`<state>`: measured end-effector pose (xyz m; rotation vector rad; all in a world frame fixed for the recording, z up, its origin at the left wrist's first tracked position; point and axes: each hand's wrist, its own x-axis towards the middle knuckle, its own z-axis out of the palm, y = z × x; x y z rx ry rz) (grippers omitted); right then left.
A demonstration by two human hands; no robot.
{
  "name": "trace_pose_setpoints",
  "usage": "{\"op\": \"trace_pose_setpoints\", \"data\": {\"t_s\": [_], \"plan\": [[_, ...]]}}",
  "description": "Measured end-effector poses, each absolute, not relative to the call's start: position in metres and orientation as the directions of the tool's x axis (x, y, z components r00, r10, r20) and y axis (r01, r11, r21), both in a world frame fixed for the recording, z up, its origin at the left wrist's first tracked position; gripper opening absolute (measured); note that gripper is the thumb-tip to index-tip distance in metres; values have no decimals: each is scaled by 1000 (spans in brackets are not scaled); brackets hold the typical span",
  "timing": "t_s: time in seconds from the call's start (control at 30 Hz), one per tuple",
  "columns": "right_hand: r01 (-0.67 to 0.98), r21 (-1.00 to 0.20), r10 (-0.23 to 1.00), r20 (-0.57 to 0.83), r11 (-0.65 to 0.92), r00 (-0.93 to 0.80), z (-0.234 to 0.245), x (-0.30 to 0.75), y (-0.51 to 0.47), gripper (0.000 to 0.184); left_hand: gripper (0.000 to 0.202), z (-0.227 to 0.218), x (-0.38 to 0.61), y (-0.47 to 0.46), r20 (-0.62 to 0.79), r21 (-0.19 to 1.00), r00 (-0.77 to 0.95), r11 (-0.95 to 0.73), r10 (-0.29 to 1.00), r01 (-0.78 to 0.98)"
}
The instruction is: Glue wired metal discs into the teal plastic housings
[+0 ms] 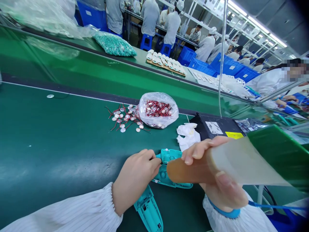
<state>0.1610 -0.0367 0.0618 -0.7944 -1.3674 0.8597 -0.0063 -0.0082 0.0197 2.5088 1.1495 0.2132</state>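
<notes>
Casing (163,175), teal, lies toward five o'clock on the counter (72,145), edge pinched by the left hand (137,174), presumably for steadiness; right hand (227,190) grips a brown-ended implement (190,170), pointed casing-ward, probably for reach.

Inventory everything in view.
Worktable: one, green, foreground
Shells: several, teal, foreground
Wired discs: many, silvery, centre
Lone disc: one, silvery, left
Open bag: one, clear, centre
Box: one, black, right
Crumpled heap: one, white, by box
Packed bag: one, teal, behind worktable
Board: one, brown, behind worktable
Bins, stools: several, blue, background
People: several, pale-clothed, background
Wristband: one, blue, lower right
Held object: one, brown-white-green, right
Left hand: one, white-sleeved, at shells
Right hand: one, white-sleeved, holding object
</notes>
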Motion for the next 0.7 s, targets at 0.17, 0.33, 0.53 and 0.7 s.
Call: {"op": "trace_pose_setpoints", "data": {"t_s": [0.17,0.33,0.53,0.7], "plan": [[-110,-873,880,473,475,42,59,159,-37,28,19,20,-5,-8,-48,387,658,-594,751,706],[-226,-860,889,449,458,92,62,156,-32,27,18,20,-5,-8,-67,382,647,-580,759,720],[-137,-878,887,441,458,140,64,157,-29,26,19,23,-5,-8,-109,372,649,-574,753,729],[-22,-916,915,398,400,73,60,170,-33,30,20,24,-5,-8,-135,387,643,-557,754,735]]}}
